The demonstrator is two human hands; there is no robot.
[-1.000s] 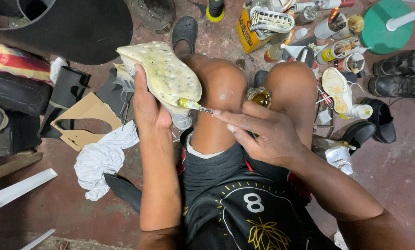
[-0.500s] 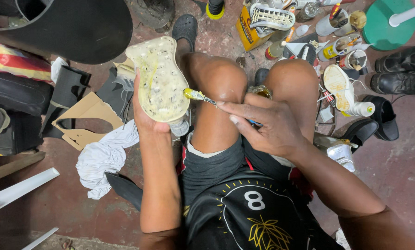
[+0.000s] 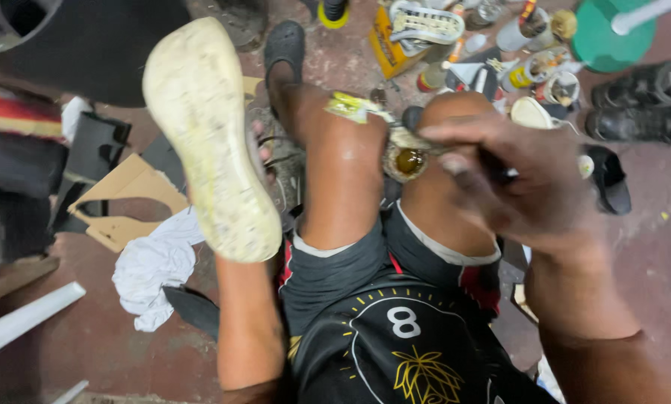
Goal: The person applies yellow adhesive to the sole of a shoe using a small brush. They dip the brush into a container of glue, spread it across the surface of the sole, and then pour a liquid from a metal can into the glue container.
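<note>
Head view: pale shoe sole (image 3: 208, 142) held up at left of frame, underside to camera, left hand (image 3: 259, 161) gripping from behind, mostly hidden. Right hand (image 3: 522, 187) at centre right, closed around yellow-tipped brush (image 3: 358, 108), above open glue tin (image 3: 409, 159) between the knees.

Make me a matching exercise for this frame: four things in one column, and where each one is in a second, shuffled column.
Things:
1. shoe sole
2. white cloth
3. green round lid
4. glue brush

Places:
A. on the floor under the raised sole
B. top right corner, on the floor
C. held up by the left hand, underside to the camera
D. held by the right hand, its tip over the left knee

Pairs: 1-C, 2-A, 3-B, 4-D
</note>
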